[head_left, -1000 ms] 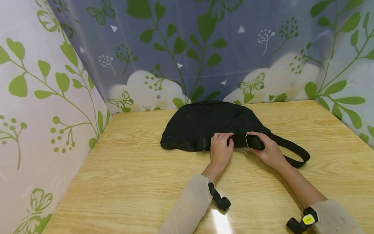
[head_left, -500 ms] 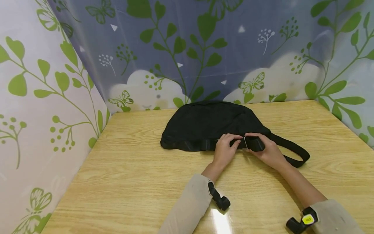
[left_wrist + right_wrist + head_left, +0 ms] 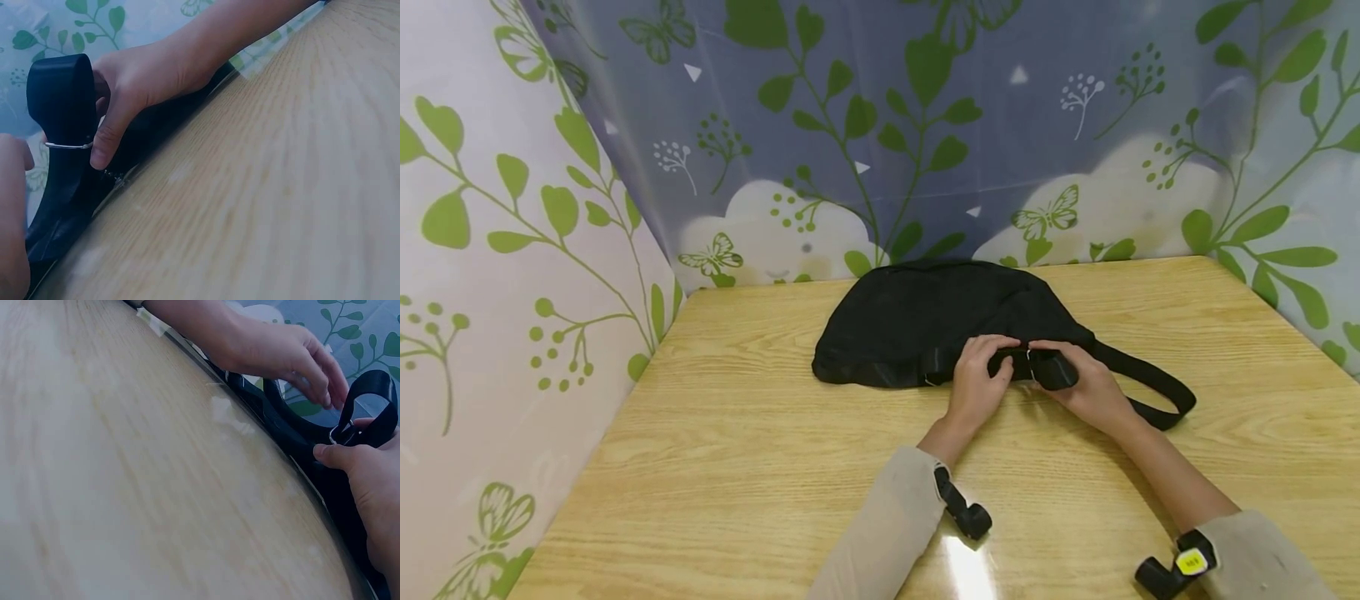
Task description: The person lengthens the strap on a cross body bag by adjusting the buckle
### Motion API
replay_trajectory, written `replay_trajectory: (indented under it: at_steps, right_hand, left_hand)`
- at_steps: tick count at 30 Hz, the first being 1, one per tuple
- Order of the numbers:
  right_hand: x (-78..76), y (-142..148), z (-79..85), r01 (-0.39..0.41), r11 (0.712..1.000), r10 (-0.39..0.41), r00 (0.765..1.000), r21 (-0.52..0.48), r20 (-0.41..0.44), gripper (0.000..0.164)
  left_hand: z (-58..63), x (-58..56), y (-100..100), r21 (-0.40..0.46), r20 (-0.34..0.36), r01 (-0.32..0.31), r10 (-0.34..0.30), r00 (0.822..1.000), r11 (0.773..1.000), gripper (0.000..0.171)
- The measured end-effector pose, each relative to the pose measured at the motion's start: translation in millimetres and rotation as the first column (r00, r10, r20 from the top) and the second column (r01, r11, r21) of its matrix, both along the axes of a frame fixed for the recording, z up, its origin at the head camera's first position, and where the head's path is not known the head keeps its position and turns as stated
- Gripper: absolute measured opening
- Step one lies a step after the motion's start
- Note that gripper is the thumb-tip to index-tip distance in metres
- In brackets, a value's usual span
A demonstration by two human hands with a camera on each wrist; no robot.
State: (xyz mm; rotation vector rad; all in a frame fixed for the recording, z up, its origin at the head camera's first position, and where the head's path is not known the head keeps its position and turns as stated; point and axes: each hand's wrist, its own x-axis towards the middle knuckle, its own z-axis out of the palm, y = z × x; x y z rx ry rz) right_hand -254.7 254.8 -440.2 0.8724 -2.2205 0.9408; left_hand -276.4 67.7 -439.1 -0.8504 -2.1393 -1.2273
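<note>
A black fabric waist bag (image 3: 940, 308) lies at the back of the table, its long strap (image 3: 1157, 387) looping out to the right. My right hand (image 3: 1093, 387) pinches the strap at a metal slider buckle (image 3: 69, 146), thumb on the near side; a loop of webbing (image 3: 375, 384) stands up from the buckle. Just left of it, my left hand (image 3: 979, 375) hovers over the strap with bent fingers. In the right wrist view, the left fingertips (image 3: 327, 400) are close to the buckle, thumb and forefinger slightly apart. The left palm side is hidden.
The wooden table (image 3: 737, 467) extends in front of the bag and to both sides. A patterned cloth backdrop (image 3: 820, 125) rises directly behind the bag, with more cloth (image 3: 512, 275) along the left. Camera bands (image 3: 962, 508) sit on both sleeved wrists.
My left hand has slid right along the strap toward the buckle, and its forefinger has lifted a little. The right hand has shifted slightly left with the buckle. The bag stays put.
</note>
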Motion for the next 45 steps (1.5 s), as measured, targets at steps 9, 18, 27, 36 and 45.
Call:
replay_trajectory:
  at_steps: [9,18,27,36,45]
  right_hand:
    - [2.5,-2.3,1.7,0.041,0.998,-0.045,0.995,0.046,0.091,0.068]
    - [4.0,-2.9,5.7,-0.002,0.998,-0.013,0.977,0.068,0.213,0.062]
    - [5.1,-2.8,5.3,-0.033,0.998,0.025,0.984,0.044,0.178,0.052]
    - [17.8,-11.8,21.0,-0.065,0.998,0.065,0.972,-0.007,0.228,0.047]
    - [15.2,-11.5,17.1,-0.052,0.999,0.052,0.98,-0.004,0.193,0.044]
  left_hand:
    - [0.3,1.3,0.2,-0.264,0.275,0.055,0.02,0.961,0.963,0.038]
    - [-3.1,-1.2,0.3,-0.358,0.26,0.06,0.038,0.965,0.932,0.05]
    - [-4.4,0.9,-1.7,-0.336,0.261,0.099,-0.009,0.965,0.936,0.062]
    - [-5.5,2.9,-4.8,-0.36,0.141,0.051,0.0,0.99,0.932,0.062]
    - [-6.1,1.6,-4.4,-0.362,0.121,0.053,-0.009,0.993,0.931,0.062]
